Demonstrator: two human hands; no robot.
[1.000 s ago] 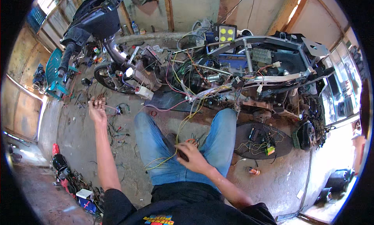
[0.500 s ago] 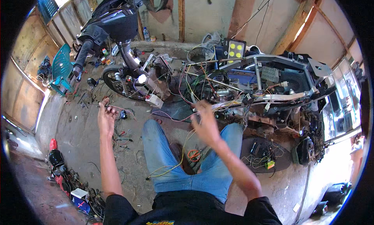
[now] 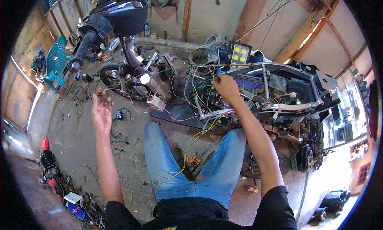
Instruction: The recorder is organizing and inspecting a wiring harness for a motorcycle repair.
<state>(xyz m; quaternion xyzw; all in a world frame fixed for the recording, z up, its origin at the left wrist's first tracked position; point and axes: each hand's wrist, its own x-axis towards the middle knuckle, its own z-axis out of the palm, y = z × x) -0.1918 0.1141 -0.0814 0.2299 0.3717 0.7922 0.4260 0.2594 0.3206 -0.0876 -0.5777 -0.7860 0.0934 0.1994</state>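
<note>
Holding the pink wire (image 3: 119,90) at its fingertips, the left hand (image 3: 103,110) is out over the floor, palm up and fingers loosely curled. The wire arcs from there toward the front wheel (image 3: 109,79). The right hand (image 3: 226,88) is beside the motorbike frame (image 3: 265,75), its fingers drawn narrow at a tangle of wires (image 3: 197,88); whether it grips one, I cannot tell.

A hard pull by either hand could snag a wire on bare metal or tug a joint loose, since many strands cross there. The yellow wires (image 3: 175,175) lie over the jeans (image 3: 167,162), so a shift of the legs might drag them. Orange-handled pliers (image 3: 194,160) rest between the legs, where a loose strand could hook them.

Among the containers, a small white tank (image 3: 155,103) sits low by the bike's front; its contents are hidden. A clear bottle (image 3: 147,30) stands by the wall, its fill too small to judge.
</note>
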